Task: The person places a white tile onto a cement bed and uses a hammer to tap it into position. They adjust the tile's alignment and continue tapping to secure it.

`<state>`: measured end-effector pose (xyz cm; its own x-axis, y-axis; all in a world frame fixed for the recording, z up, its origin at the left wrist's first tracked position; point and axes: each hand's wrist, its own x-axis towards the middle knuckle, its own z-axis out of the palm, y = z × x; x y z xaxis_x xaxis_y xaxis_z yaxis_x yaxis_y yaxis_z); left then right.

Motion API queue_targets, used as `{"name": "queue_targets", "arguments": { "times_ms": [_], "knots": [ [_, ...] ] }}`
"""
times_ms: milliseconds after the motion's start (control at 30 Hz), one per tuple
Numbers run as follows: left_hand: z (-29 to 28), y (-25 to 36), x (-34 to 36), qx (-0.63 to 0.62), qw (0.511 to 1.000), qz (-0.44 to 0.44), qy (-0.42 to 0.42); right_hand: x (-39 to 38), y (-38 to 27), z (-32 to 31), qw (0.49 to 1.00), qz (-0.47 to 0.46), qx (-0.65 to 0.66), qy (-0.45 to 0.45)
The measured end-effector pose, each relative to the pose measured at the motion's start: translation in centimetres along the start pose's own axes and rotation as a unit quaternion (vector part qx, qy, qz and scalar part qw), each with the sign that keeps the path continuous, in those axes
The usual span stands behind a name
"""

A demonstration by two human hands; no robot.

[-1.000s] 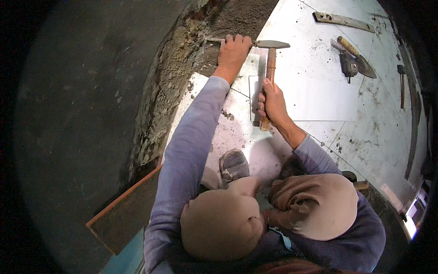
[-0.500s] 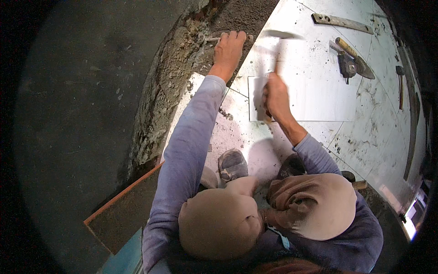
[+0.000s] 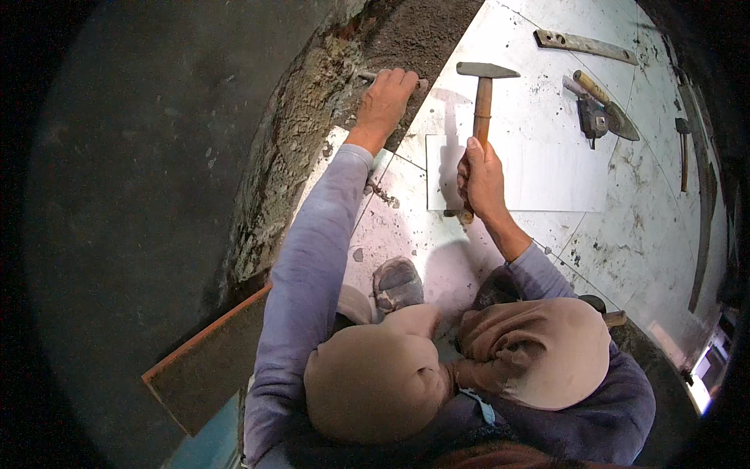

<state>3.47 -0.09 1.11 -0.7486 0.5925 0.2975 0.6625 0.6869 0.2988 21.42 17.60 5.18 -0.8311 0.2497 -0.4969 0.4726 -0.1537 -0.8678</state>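
Note:
My left hand is closed around a short metal chisel, whose ends show on both sides of the fingers. It is over the rough broken edge of the concrete, beside dark mortar. My right hand grips the wooden handle of a hammer, its metal head pointing away from me. Under the hammer and right hand lies a loose white tile on the tiled floor. The hammer is apart from the chisel.
Farther right lie a metal bar with holes, a trowel and a black tape measure. Another hammer-like tool is at the far right. A brown board lies at lower left, near dark floor. Crumbs dot the tiles.
The hammer, blurred before, now shows sharply and stands more upright over the tile. My left hand and the chisel have shifted slightly toward me, with the chisel tilted differently.

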Motion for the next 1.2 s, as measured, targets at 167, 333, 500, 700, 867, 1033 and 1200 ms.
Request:
{"name": "queue_targets", "arguments": {
  "times_ms": [167,333,500,700,867,1033,1200],
  "knots": [
    [-0.2,0.2,1.1,-0.016,1.0,-0.008,0.005,-0.1,-0.8,-1.1,0.999,-0.013,-0.008,-0.039],
    [-0.3,0.0,1.4,-0.007,1.0,-0.014,0.008,-0.7,-0.1,-0.8,0.999,-0.001,-0.023,-0.036],
    [-0.1,-0.4,1.4,-0.002,1.0,-0.024,0.014,1.2,0.5,-0.1,0.97,-0.157,-0.176,-0.057],
    [-0.4,-0.7,2.1,-0.007,0.999,-0.024,0.024,2.1,0.0,-0.3,1.0,0.007,-0.017,-0.004],
    [-0.1,0.1,1.9,-0.003,0.999,-0.049,-0.008,2.1,-1.4,-1.6,0.974,-0.06,-0.215,-0.033],
    [-0.2,0.2,0.7,-0.011,0.999,-0.029,0.021,1.0,-1.9,-3.0,0.995,-0.033,-0.084,-0.03],
    [-0.2,0.1,0.3,-0.017,0.999,-0.037,0.009,0.5,-2.3,-2.5,0.994,-0.046,-0.096,-0.039]
  ]
}}
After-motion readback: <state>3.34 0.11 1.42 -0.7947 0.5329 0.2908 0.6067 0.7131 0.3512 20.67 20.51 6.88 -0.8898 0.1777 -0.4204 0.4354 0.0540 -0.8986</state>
